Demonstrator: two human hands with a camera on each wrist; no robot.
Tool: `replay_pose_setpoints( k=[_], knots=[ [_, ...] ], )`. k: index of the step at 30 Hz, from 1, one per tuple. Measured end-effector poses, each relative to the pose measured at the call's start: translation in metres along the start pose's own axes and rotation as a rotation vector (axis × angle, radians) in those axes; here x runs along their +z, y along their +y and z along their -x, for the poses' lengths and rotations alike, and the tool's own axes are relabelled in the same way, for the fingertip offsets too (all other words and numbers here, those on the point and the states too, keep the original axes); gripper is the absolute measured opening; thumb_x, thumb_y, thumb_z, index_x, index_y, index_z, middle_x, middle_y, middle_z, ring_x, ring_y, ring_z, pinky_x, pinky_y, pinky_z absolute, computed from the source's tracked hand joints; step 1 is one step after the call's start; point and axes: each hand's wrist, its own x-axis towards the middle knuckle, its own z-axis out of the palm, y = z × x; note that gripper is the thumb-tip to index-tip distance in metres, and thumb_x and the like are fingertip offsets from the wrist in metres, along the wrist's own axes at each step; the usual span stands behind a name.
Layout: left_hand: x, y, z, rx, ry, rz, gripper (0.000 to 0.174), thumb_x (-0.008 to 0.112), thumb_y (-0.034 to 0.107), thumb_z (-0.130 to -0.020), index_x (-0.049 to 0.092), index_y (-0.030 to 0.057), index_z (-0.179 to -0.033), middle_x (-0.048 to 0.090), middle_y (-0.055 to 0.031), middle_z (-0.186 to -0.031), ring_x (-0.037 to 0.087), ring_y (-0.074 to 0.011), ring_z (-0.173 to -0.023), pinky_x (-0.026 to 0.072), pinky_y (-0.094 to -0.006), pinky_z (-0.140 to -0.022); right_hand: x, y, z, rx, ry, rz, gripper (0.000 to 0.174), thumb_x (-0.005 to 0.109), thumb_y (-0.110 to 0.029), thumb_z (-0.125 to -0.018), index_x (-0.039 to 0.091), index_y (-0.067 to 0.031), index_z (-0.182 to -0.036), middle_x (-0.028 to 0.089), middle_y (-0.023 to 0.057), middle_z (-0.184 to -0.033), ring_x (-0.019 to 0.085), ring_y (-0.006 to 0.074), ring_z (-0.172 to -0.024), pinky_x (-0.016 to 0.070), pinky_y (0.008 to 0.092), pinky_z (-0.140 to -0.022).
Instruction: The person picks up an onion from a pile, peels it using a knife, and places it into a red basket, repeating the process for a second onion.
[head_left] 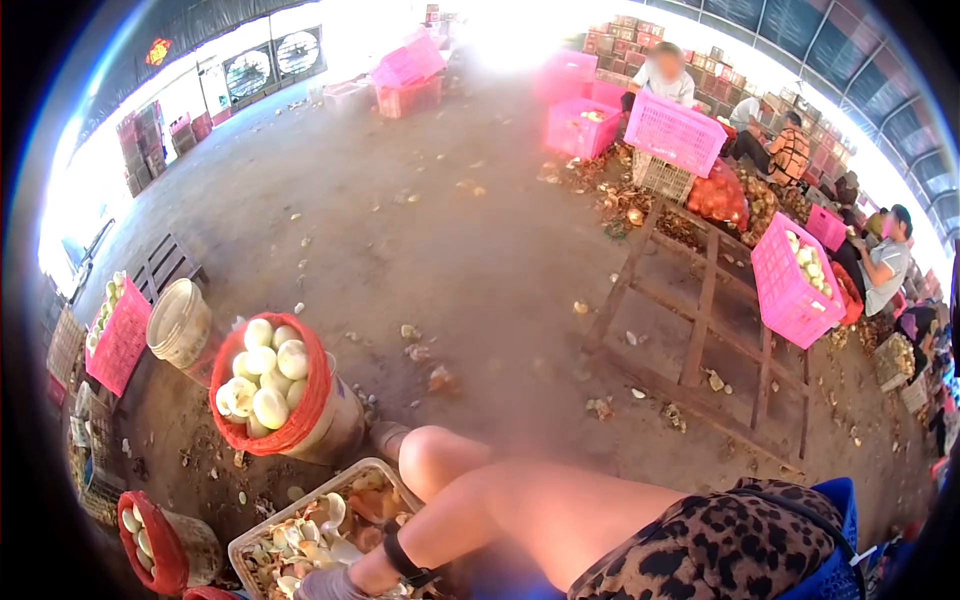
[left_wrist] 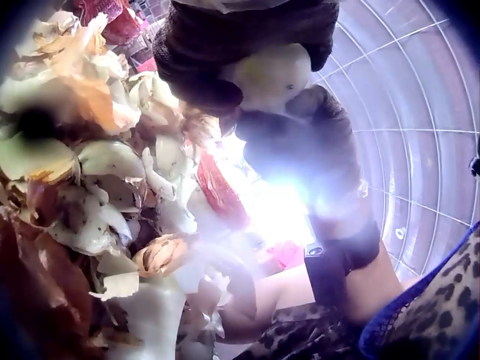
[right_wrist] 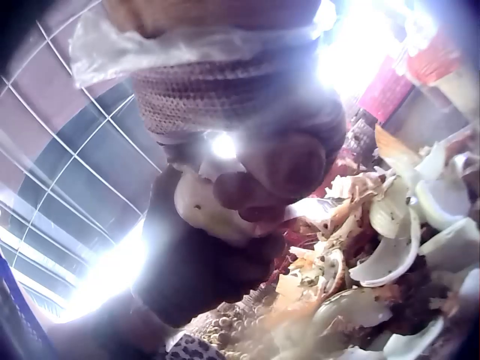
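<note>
In the left wrist view a pale, peeled onion [left_wrist: 274, 75] sits between two dark gloved hands. My left hand [left_wrist: 240, 45] grips it from above, and my right hand [left_wrist: 307, 150] pinches it from below. The right wrist view shows the same onion [right_wrist: 206, 206] under the curled fingers of my right hand [right_wrist: 247, 142], with my left hand [right_wrist: 202, 262] around its lower side. Whether either hand holds a tool is hidden by glare and fingers. At the bottom of the head view, one gloved hand [head_left: 330, 585] is over a crate [head_left: 245, 545] of onion peels.
A red-lined bucket [head_left: 325, 400] of peeled onions stands beyond the crate, another [head_left: 175, 535] at lower left. A white bucket [head_left: 180, 325] and pink crate [head_left: 120, 345] are farther left. A wooden pallet [head_left: 700, 330] lies right; several people sit among crates and peels.
</note>
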Motion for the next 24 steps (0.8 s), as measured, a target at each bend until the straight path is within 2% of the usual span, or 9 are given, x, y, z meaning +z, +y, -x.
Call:
replay_pose_setpoints(
  k=[3, 7, 11, 14, 17, 19, 21, 22, 24],
  knots=[
    [-0.001, 0.001, 0.002, 0.015, 0.015, -0.026, 0.044, 0.059, 0.022, -0.082, 0.053, -0.0037, -0.117, 0.057, -0.0189, -0.113, 0.057, -0.0273, -0.100, 0.0488, -0.0379, -0.084, -0.056, -0.054, 0.043, -0.018, -0.189, -0.141, 0.033, 0.077, -0.028, -0.067, 0.067, -0.0098, -0.093, 0.068, 0.0096, -0.086, 0.064, 0.0238, -0.076, 0.0498, 0.0363, -0.065],
    [-0.004, 0.002, 0.006, 0.037, 0.037, -0.059, 0.042, 0.059, 0.018, -0.082, 0.053, -0.0036, -0.118, 0.058, -0.0190, -0.113, 0.057, -0.0263, -0.098, 0.0500, -0.0365, -0.082, -0.021, -0.015, 0.017, -0.038, -0.038, 0.022, 0.034, 0.076, -0.033, -0.073, 0.069, -0.0123, -0.098, 0.069, 0.0087, -0.091, 0.065, 0.0248, -0.080, 0.0506, 0.0361, -0.067],
    [-0.011, 0.004, 0.009, 0.058, 0.064, -0.088, 0.040, 0.058, 0.015, -0.083, 0.053, -0.0035, -0.118, 0.058, -0.0190, -0.112, 0.058, -0.0252, -0.097, 0.0511, -0.0351, -0.080, 0.011, 0.018, -0.018, 0.108, 0.153, -0.044, 0.009, 0.053, -0.007, -0.074, 0.058, -0.0034, -0.080, 0.055, 0.0161, -0.071, 0.054, 0.0217, -0.066, 0.0405, 0.0330, -0.063],
    [-0.021, 0.004, 0.009, 0.079, 0.094, -0.118, 0.039, 0.057, 0.012, -0.083, 0.053, -0.0034, -0.118, 0.058, -0.0191, -0.112, 0.059, -0.0245, -0.095, 0.0520, -0.0340, -0.078, 0.024, 0.031, -0.048, 0.149, 0.088, -0.020, 0.008, 0.053, -0.009, -0.073, 0.060, -0.0067, -0.078, 0.058, 0.0138, -0.074, 0.057, 0.0211, -0.070, 0.0424, 0.0320, -0.064],
    [-0.042, 0.002, 0.010, 0.116, 0.151, -0.178, 0.037, 0.057, 0.009, -0.084, 0.053, -0.0034, -0.119, 0.058, -0.0191, -0.112, 0.059, -0.0237, -0.094, 0.0529, -0.0330, -0.076, 0.015, 0.040, -0.019, -0.215, 0.129, 0.411, 0.009, 0.056, -0.010, -0.066, 0.059, -0.0073, -0.074, 0.057, 0.0135, -0.065, 0.061, 0.0241, -0.063, 0.0462, 0.0340, -0.058],
    [-0.063, 0.004, 0.021, 0.142, 0.219, -0.228, 0.037, 0.056, 0.007, -0.084, 0.053, -0.0033, -0.119, 0.058, -0.0192, -0.112, 0.059, -0.0232, -0.094, 0.0534, -0.0323, -0.075, -0.045, -0.036, 0.018, 0.082, -0.100, -0.001, 0.013, 0.060, -0.008, -0.061, 0.059, -0.0046, -0.073, 0.057, 0.0115, -0.058, 0.059, 0.0233, -0.055, 0.0472, 0.0339, -0.053],
    [-0.037, 0.040, 0.034, 0.037, 0.282, -0.137, 0.041, 0.055, -0.001, -0.078, 0.053, -0.0029, -0.119, 0.057, -0.0146, -0.111, 0.059, -0.0245, -0.093, 0.0521, -0.0322, -0.077, -0.055, -0.045, 0.024, 0.148, -0.176, -0.367, 0.039, 0.070, -0.015, -0.064, 0.065, -0.0012, -0.100, 0.067, 0.0089, -0.081, 0.061, 0.0166, -0.075, 0.0507, 0.0329, -0.064],
    [-0.050, 0.027, 0.033, 0.118, 0.251, -0.137, 0.046, 0.059, 0.004, -0.075, 0.053, 0.0005, -0.120, 0.056, -0.0111, -0.109, 0.058, -0.0229, -0.094, 0.0525, -0.0324, -0.077, -0.034, -0.019, 0.008, -0.030, -0.152, -0.272, 0.050, 0.073, -0.020, -0.065, 0.063, -0.0008, -0.110, 0.067, 0.0109, -0.091, 0.061, 0.0159, -0.082, 0.0509, 0.0321, -0.070],
    [-0.062, 0.022, 0.035, 0.093, 0.208, -0.208, 0.056, 0.070, 0.022, -0.068, 0.055, 0.0025, -0.118, 0.057, -0.0084, -0.105, 0.057, -0.0178, -0.092, 0.0506, -0.0300, -0.078, -0.027, -0.014, 0.011, -0.101, -0.141, -0.194, 0.046, 0.073, -0.026, -0.070, 0.064, -0.0079, -0.110, 0.068, 0.0146, -0.095, 0.064, 0.0239, -0.086, 0.0498, 0.0308, -0.075]
  ],
)
